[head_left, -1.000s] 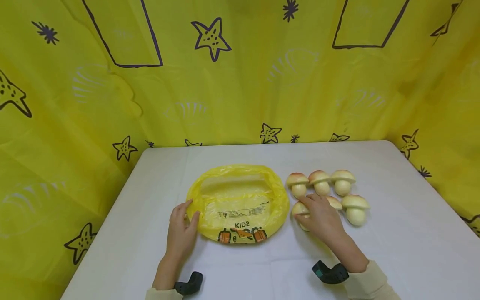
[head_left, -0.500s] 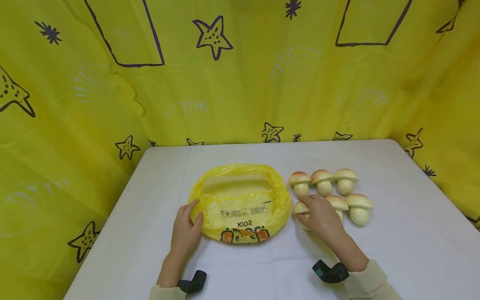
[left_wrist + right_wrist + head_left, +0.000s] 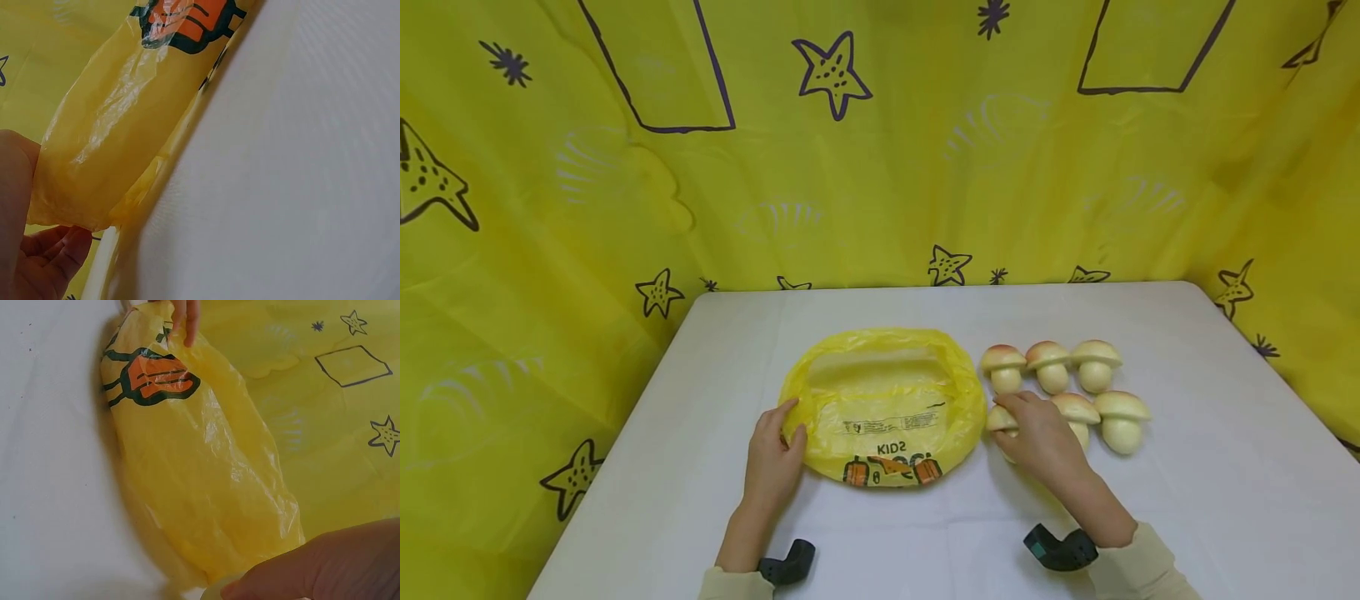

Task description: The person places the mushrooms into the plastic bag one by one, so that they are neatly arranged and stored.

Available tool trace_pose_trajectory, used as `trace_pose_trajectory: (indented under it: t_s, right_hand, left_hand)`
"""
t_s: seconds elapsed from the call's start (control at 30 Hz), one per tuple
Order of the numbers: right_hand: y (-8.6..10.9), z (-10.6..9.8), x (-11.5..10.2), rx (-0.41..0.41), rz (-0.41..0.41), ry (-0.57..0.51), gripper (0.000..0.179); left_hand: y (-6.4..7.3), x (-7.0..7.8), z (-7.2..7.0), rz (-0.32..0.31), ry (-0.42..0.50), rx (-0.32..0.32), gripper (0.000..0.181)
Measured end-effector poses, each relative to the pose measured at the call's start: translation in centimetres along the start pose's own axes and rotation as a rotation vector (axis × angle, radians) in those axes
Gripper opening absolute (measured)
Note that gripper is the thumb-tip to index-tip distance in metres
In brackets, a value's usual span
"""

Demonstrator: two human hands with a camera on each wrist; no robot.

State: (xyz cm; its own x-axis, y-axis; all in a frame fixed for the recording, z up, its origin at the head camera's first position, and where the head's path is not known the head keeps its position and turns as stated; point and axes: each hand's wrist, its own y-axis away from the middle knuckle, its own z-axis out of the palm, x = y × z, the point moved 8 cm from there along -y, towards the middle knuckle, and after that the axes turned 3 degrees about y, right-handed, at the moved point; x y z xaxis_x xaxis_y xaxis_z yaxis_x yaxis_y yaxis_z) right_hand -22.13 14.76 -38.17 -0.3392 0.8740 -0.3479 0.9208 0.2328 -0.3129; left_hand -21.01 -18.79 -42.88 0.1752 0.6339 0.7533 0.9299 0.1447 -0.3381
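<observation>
**Left hand (image 3: 772, 458) holding bag (image 3: 967, 408), right hand (image 3: 1043, 437) gripping mushroom (image 3: 1002, 419)**

The left hand's grip is pinching the bag's left rim between thumb and fingers. The bag is sitting on the table (image 3: 880, 550), its mouth gaping. Just right of the bag, the right hand's grip is curling round the mushroom. Five other mushrooms (image 3: 1095, 367) are resting right of the bag. A yellow cloth (image 3: 880, 175) is hanging behind the bag.

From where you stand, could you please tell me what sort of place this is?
Probably a makeshift tabletop recording booth: patterned yellow sheeting hangs behind and beside a white table, and a small black device sits at each wrist.
</observation>
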Motion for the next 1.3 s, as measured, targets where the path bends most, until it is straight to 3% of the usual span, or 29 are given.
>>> trace_pose_trajectory:
  t_s: [0.33,0.6,0.9,1.13,1.3]
  right_hand:
    - [-0.8,-2.3,-0.6,0.071,0.036,-0.018,0.029]
    - [-2.1,-3.2,-1.9,0.158,-0.013,-0.083,0.024]
    - [-3.1,-2.7,-3.0,0.108,-0.002,-0.139,0.035]
    - [-3.6,-3.2,-4.7,0.120,0.011,-0.154,0.039]
    - [-4.3,-2.1,-5.9,0.092,0.002,-0.175,0.040]
  left_hand:
    - [0.3,-0.1,0.1,-0.032,0.002,-0.010,0.038]
    - [0.3,-0.2,0.1,-0.033,0.008,-0.010,0.038]
    - [0.2,-0.2,0.0,-0.041,0.014,-0.015,0.038]
    - [0.1,-0.1,0.0,-0.030,-0.008,-0.009,0.038]
    - [0.0,-0.1,-0.2,-0.028,-0.008,-0.004,0.038]
